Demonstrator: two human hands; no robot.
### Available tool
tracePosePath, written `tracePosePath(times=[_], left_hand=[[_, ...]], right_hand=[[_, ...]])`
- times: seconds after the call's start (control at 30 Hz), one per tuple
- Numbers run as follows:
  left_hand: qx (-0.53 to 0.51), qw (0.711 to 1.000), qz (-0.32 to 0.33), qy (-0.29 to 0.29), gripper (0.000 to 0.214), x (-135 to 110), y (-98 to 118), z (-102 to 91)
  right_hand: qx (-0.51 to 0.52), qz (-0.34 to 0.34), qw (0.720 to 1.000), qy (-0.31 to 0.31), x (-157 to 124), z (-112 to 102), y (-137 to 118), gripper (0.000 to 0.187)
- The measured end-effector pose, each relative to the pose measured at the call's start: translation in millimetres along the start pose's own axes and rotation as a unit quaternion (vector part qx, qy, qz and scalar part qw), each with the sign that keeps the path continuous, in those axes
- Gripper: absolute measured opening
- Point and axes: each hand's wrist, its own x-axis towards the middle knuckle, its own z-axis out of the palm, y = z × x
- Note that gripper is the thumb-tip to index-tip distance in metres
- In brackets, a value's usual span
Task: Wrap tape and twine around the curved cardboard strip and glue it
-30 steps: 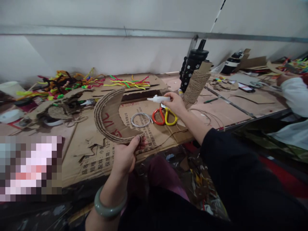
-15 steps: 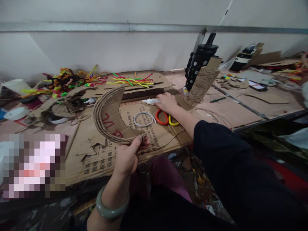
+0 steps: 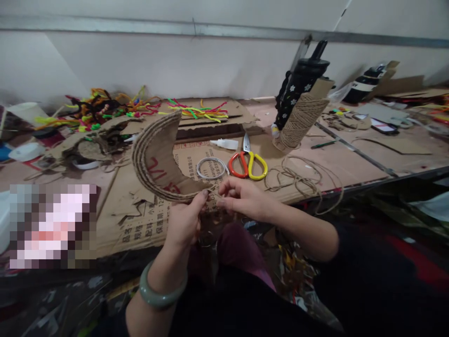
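My left hand [image 3: 187, 217] is closed on the lower end of a cardboard crescent [image 3: 157, 164], whose outer edge is lined with rows of brown twine. Close beside it, my right hand [image 3: 245, 199] is pinched at the crescent's tip on the loose twine [image 3: 214, 189]. Beyond the hands lie scissors [image 3: 247, 161] with one red and one yellow handle. A white glue bottle [image 3: 226, 143] rests on its side left of the blades, and a white ring-shaped coil [image 3: 210, 168] sits nearer the crescent. Slack twine loops [image 3: 298, 175] spread to the right.
A printed cardboard sheet [image 3: 140, 234] covers the table's front. A twine spool [image 3: 303, 114] leans against a black flowered bottle [image 3: 293, 93]. Colourful pipe cleaners [image 3: 196, 111] lie at the back. A phone [image 3: 384, 125] is at the far right. The table's front edge runs below my hands.
My right hand has left the glue bottle and come back to the crescent's tip, where it pinches the twine. The bottle stays on the cardboard. My left hand keeps its hold.
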Motion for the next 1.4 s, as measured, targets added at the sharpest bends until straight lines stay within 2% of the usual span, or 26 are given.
tracePosePath(times=[0.07, 0.17, 0.33, 0.47, 0.83, 0.97, 1.2, 1.4], left_hand=[[-0.028, 0.999, -0.018, -0.003, 0.017, 0, 1, 1.2], [-0.048, 0.998, -0.038, -0.010, 0.019, 0, 3, 3.0], [-0.045, 0.998, -0.033, -0.031, 0.017, 0, 3, 3.2], [-0.044, 0.998, -0.026, -0.044, 0.016, -1, 1, 1.1], [-0.028, 0.997, -0.012, -0.064, 0.015, 1, -4, -3.5], [-0.029, 0.997, -0.010, -0.077, 0.011, 1, -4, -3.5], [-0.021, 0.996, 0.013, -0.088, 0.008, 2, -6, -4.6], [-0.051, 0.995, -0.015, -0.080, 0.012, 1, -2, -3.0]], right_hand=[[-0.092, -0.046, 0.994, 0.038, 1, -6, -6, 0.021], [-0.214, -0.103, 0.967, 0.090, 0, -13, -14, 0.016], [-0.289, -0.122, 0.945, 0.098, -1, -19, -23, 0.017], [-0.335, -0.116, 0.932, 0.079, 3, -23, -28, 0.017], [-0.293, -0.095, 0.951, 0.015, 10, -24, -31, 0.012], [-0.260, -0.069, 0.963, 0.017, 11, -20, -31, 0.010], [-0.239, -0.075, 0.968, 0.012, 16, -14, -23, 0.012], [-0.215, -0.069, 0.974, 0.020, 18, -11, -23, 0.011]])
